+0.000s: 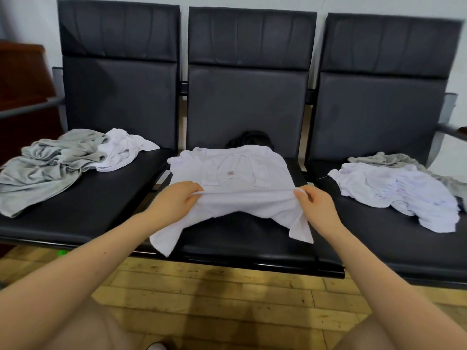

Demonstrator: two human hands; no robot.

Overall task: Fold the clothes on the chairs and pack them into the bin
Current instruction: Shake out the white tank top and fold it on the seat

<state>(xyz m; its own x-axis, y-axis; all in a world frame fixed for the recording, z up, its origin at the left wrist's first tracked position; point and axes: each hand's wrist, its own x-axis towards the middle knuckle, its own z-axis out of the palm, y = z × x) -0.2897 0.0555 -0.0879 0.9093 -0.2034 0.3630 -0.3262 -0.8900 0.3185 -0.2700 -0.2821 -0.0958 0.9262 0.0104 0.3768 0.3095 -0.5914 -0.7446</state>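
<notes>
A white T-shirt (pixel 235 173) lies spread on the middle black chair seat (pixel 242 238), collar side up with a small label showing. My left hand (pixel 177 200) grips its near fold at the left, and my right hand (pixel 316 205) pinches the same fold at the right. The folded edge is lifted and stretched between both hands. Two corners of the shirt hang down towards the seat's front. No bin is in view.
The left seat holds a crumpled grey garment (pixel 48 168) and a white one (pixel 126 150). On the right seat lie a white garment (pixel 396 195) and a grey one (pixel 394 159). A dark garment (pixel 250 140) sits behind the shirt. Wooden floor (pixel 227 299) lies below.
</notes>
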